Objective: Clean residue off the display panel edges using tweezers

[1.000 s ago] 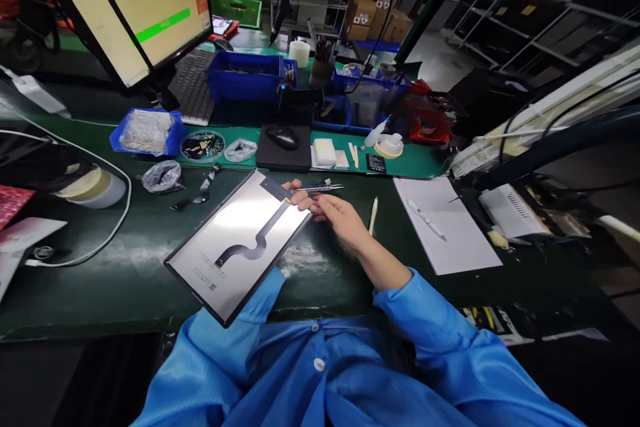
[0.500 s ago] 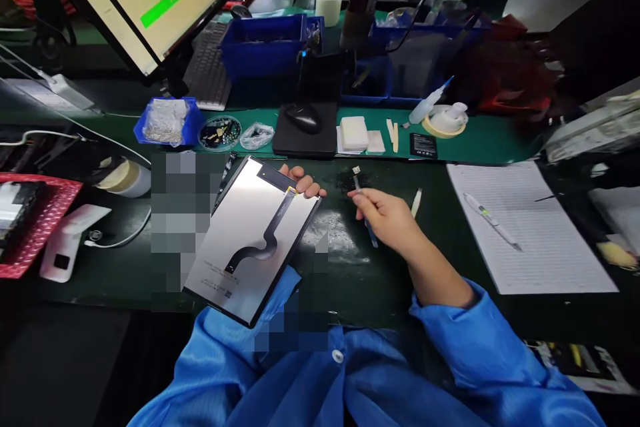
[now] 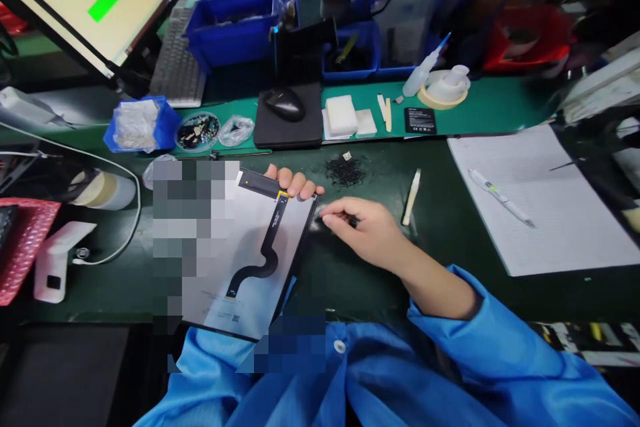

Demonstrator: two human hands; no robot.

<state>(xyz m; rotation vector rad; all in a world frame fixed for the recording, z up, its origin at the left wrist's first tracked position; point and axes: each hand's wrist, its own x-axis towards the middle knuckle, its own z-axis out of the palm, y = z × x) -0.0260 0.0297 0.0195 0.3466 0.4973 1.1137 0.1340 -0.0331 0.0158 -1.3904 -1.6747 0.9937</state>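
My left hand (image 3: 296, 185) is closed around the top edge of a display panel (image 3: 210, 280), fingers curled over its far side. The panel is tilted, its silvery back towards me, with a black flex cable (image 3: 270, 260) winding down it. Just right of the panel's upper right edge is my right hand (image 3: 369, 230), thumb and fingers pinched. A small dark bit shows between its fingers, but I cannot make out what they hold. Beyond this hand, a small white piece (image 3: 347, 156) lies on a heap of black scraps (image 3: 345, 172). Blurred blocks hide the panel's left side.
A pale stick (image 3: 412, 197) lies right of my right hand, then a pen (image 3: 503, 199) on lined paper (image 3: 555, 240). Behind are a mouse (image 3: 285, 104), white pads (image 3: 341, 115), a battery (image 3: 421, 121) and blue bins (image 3: 233, 30). A white cable (image 3: 135, 207) loops at left.
My right hand has moved left and down, closer to the panel. The slim tool it held upright no longer shows clearly. The panel has turned slightly, and the camera view has shifted.
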